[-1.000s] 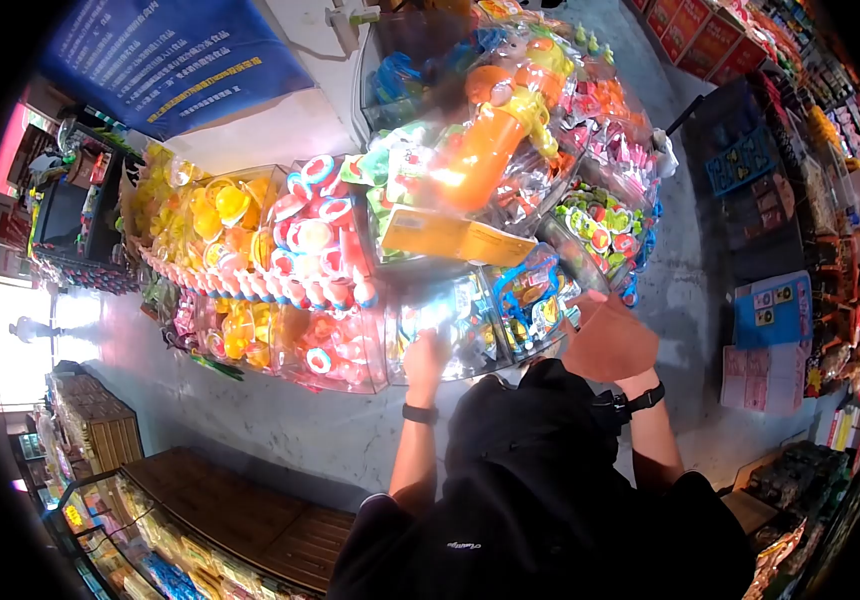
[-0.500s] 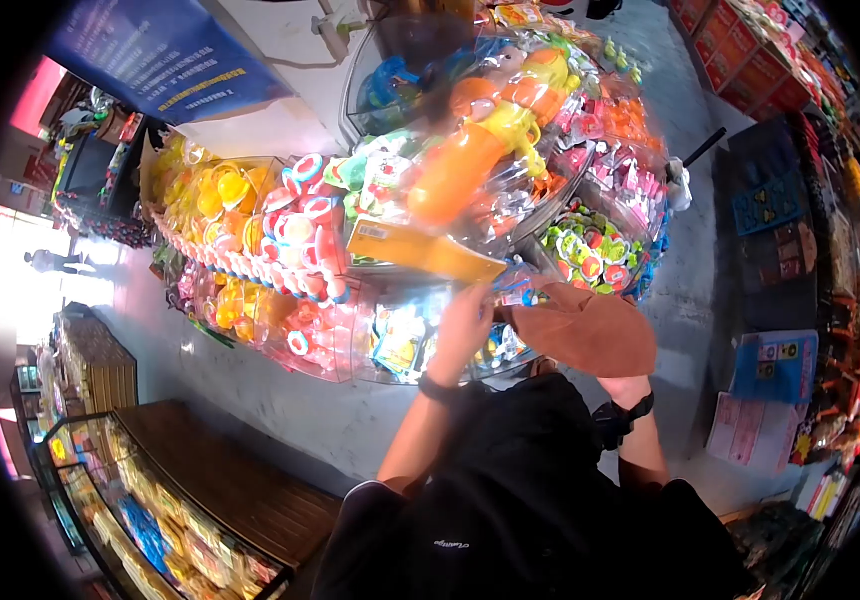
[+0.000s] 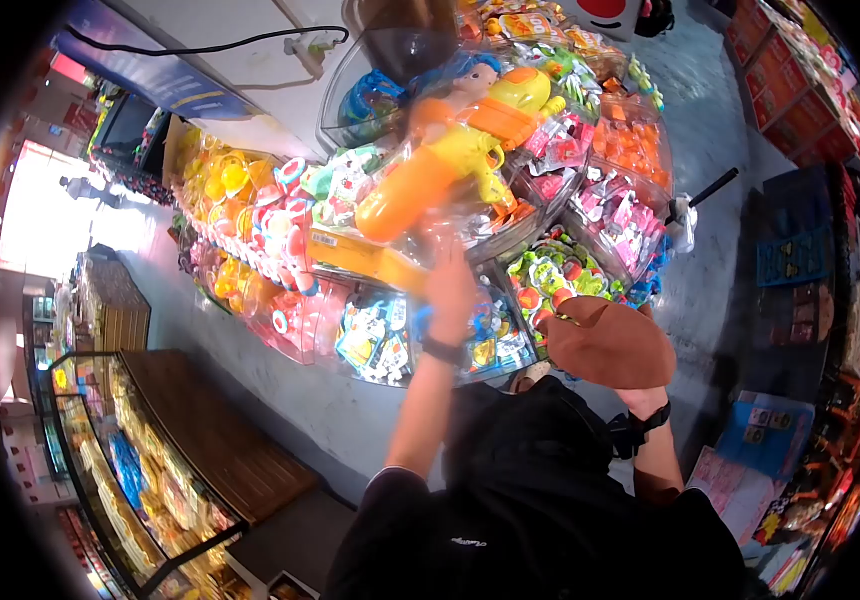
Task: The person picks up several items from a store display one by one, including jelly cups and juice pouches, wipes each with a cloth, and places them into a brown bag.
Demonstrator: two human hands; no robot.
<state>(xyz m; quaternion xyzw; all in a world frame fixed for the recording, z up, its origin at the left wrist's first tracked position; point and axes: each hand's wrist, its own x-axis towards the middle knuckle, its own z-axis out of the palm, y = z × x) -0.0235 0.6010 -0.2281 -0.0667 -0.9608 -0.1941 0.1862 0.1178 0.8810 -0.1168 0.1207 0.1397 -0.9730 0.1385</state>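
Note:
My left hand (image 3: 450, 283) reaches over the round candy display (image 3: 533, 385), blurred by motion, beside a yellow-orange box (image 3: 365, 259) and just below a packaged orange and yellow toy (image 3: 412, 190). Whether its fingers touch the clear wrapping cannot be made out. A brown, soft-looking item (image 3: 612, 345) covers most of my right hand (image 3: 640, 401), so those fingers are hidden. It is over the near right edge of the display, beside green and red packets (image 3: 553, 270).
Yellow toys (image 3: 235, 180) and red-and-white pieces (image 3: 293, 225) fill bins on the left. Orange packets (image 3: 632, 140) lie at the back right. A glass-sided case (image 3: 115, 450) stands lower left, and red boxes (image 3: 775, 85) are stacked upper right.
My left hand has moved up, further over the display and closer to the packaged toy. The camera view has shifted. The brown item is still over my right hand.

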